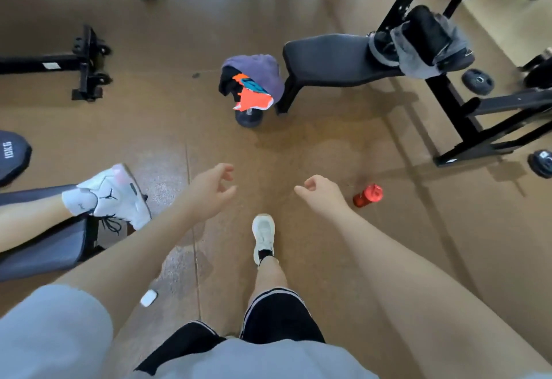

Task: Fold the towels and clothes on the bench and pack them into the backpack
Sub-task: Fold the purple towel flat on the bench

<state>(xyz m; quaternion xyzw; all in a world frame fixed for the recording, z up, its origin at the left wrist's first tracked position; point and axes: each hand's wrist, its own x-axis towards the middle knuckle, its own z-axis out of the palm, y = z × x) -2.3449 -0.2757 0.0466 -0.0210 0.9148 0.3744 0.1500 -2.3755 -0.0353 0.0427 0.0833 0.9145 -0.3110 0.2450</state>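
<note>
A black padded bench (331, 59) stands ahead on the brown floor. A grey towel (424, 59) hangs over its far right end, beside a black roller pad. Off the bench's left end a heap of clothes (254, 80), purple, black, orange and teal, lies on top of a dumbbell (248, 118). I see no backpack. My left hand (209, 190) and my right hand (319, 193) hang in front of me, well short of the bench. Both hold nothing and their fingers are loosely curled and apart.
A red bottle (368, 196) lies on the floor right of my right hand. Another person's leg and white shoe (119, 196) rest on a bench at the left. A small white case (148, 298) lies near my feet. Black machine frames and weight plates (478, 81) stand around.
</note>
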